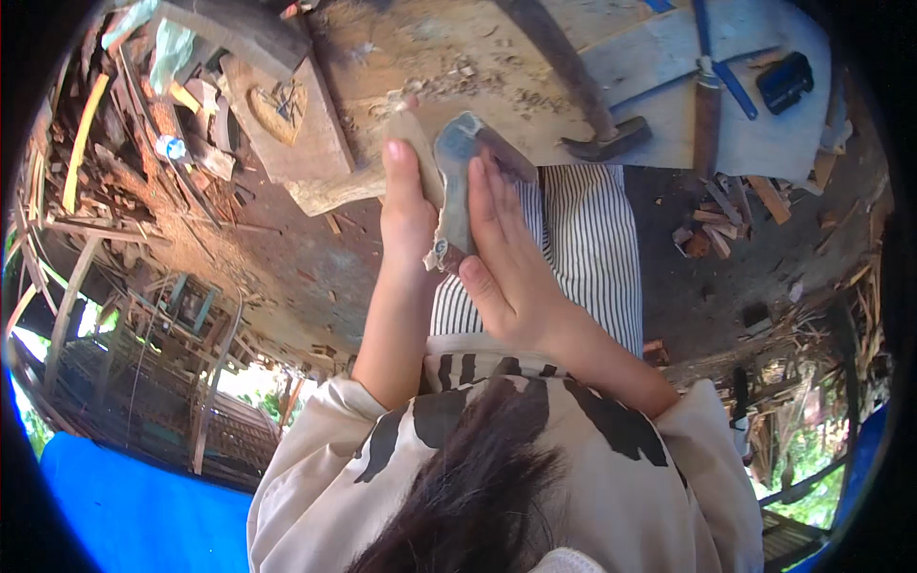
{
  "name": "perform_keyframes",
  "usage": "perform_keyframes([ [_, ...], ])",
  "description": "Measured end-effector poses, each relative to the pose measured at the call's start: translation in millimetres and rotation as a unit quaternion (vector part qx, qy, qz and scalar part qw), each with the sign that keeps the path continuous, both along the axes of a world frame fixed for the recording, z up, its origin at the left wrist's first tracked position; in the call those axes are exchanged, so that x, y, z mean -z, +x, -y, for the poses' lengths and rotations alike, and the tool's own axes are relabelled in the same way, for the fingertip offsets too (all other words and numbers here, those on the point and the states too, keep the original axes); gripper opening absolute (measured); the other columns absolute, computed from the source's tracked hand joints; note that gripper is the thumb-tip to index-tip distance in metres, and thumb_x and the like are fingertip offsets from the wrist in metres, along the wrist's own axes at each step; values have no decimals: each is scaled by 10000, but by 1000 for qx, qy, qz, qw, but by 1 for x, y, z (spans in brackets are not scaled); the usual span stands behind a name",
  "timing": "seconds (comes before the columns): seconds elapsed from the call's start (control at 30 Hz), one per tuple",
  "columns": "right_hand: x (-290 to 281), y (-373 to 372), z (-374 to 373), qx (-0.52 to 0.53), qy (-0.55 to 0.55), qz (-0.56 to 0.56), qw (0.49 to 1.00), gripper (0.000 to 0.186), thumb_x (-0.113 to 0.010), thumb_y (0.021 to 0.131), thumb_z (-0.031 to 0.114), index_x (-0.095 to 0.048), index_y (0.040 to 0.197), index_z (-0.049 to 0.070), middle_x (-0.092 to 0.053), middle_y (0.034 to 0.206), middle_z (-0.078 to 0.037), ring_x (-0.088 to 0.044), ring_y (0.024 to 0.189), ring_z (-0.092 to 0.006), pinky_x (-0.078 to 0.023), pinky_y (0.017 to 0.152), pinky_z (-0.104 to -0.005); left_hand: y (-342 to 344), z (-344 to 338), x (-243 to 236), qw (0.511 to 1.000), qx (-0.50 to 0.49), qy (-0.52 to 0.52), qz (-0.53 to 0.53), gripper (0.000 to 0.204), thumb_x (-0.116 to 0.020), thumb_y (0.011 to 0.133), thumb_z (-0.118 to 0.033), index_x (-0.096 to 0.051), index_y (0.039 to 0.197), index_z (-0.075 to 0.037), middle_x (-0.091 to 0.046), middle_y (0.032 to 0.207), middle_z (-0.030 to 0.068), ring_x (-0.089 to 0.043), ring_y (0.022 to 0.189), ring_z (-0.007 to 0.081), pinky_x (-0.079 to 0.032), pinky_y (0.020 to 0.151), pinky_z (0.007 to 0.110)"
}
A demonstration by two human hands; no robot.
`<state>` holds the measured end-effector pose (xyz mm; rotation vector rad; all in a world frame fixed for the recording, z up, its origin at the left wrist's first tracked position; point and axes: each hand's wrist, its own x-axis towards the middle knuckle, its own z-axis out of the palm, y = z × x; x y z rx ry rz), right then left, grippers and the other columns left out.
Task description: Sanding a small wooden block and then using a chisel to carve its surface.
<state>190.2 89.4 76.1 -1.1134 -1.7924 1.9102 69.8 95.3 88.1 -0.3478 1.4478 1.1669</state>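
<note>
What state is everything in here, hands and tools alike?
Left hand: closed on pale wood piece
Right hand: outstretched against grey piece
Hammer: lying, unheld
Wooden-handled tool: lying, unheld
Hollowed wood block: thin dark pieces in its hollow
Wood shavings: loose, scattered

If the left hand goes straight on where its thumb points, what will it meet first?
The left hand would probably meet the wood shavings first, or pass above them; depth is unclear.

this is a simple woodworking workshop: on the wooden bench (411,48) there are a hammer (570,81) and many small wood shavings (468,81), and pieces of scrap wood (768,199) lie on the ground (669,272) below.
</note>
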Motion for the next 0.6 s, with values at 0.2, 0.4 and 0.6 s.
perform_keyframes([
  [0.2,22,-22,-42,-19,31,-14,999,781,-257,1025,513,-86,1531,-56,-110,1580,-302,-110,1473,-450,-71,1187,-535,-10,4,-4,999,46,11,19,627,-319,1053,-459,-292,1497,-17,-422,1469,162,-425,1350,269,-372,1109,404],
  [0.4,21,-12,-57,-31,-37,-10,999,773,-195,1026,538,-95,1539,-32,-122,1605,-233,-81,1487,-418,-70,1199,-488,9,24,3,975,189,74,-88,602,-273,1061,-397,-230,1513,-2,-310,1541,173,-338,1410,293,-267,1174,415],
  [0.6,-17,-5,-4,64,-50,-22,996,658,-276,1052,433,-305,1480,-67,-302,1515,-319,-249,1436,-449,-144,1182,-481,-21,-11,21,991,109,49,-66,578,-281,1055,-477,-265,1496,-103,-462,1368,179,-491,1259,275,-415,1051,394],
])
